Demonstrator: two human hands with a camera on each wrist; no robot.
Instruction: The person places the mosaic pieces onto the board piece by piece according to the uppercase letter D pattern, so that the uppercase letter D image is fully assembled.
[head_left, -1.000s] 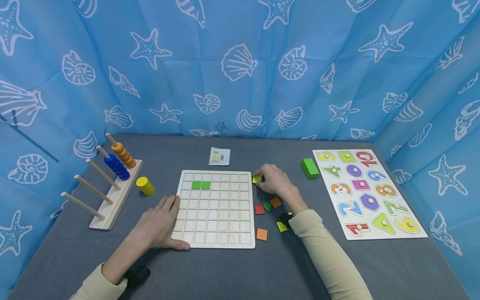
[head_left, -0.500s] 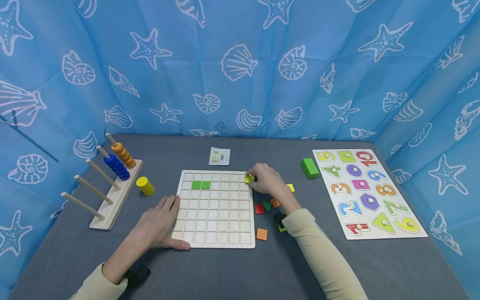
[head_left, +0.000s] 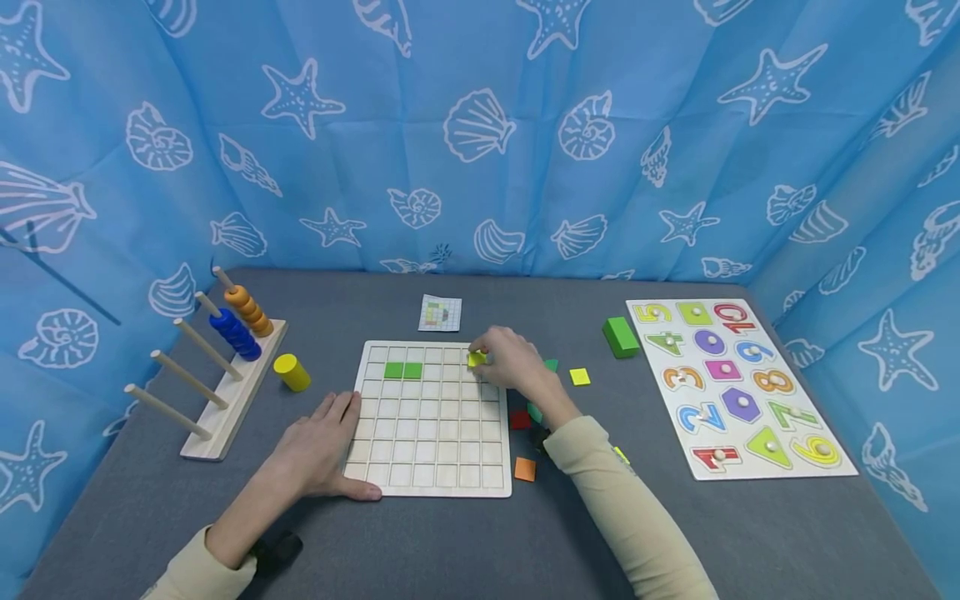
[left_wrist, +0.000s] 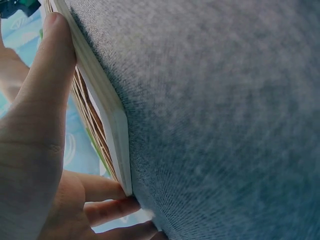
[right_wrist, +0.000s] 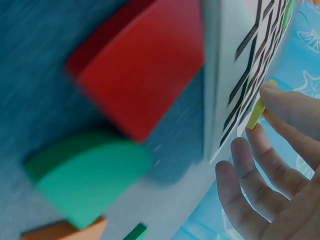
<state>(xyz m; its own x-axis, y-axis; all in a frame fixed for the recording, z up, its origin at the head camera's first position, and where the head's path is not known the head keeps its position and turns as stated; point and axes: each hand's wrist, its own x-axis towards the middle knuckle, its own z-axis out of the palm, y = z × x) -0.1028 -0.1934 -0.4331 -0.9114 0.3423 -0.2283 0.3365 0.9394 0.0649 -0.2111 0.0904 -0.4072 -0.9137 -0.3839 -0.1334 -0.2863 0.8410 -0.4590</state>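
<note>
A pale wooden grid board (head_left: 427, 451) lies on the grey table, with two green square tiles (head_left: 402, 370) side by side in its upper left cells. My left hand (head_left: 318, 450) rests at its lower left corner, the thumb (left_wrist: 52, 65) along the front edge and the fingers at the left edge. Over the board's upper right cells, my right hand (head_left: 513, 362) pinches a yellow tile (right_wrist: 257, 112) between thumb and fingertips. Right of the board lie a red tile (right_wrist: 145, 70), a green rounded piece (right_wrist: 90, 175) and an orange square tile (head_left: 525, 469).
Behind the board is a small printed pattern card (head_left: 439, 313). On the left stand a peg rack (head_left: 225, 408) with beads and a yellow cylinder (head_left: 292, 372). A green block (head_left: 620, 337), a yellow square (head_left: 580, 377) and a number puzzle (head_left: 738, 392) lie to the right.
My right hand has carried the yellow tile leftward from beside the board's right edge to over its upper right cells. My left hand has stayed in place.
</note>
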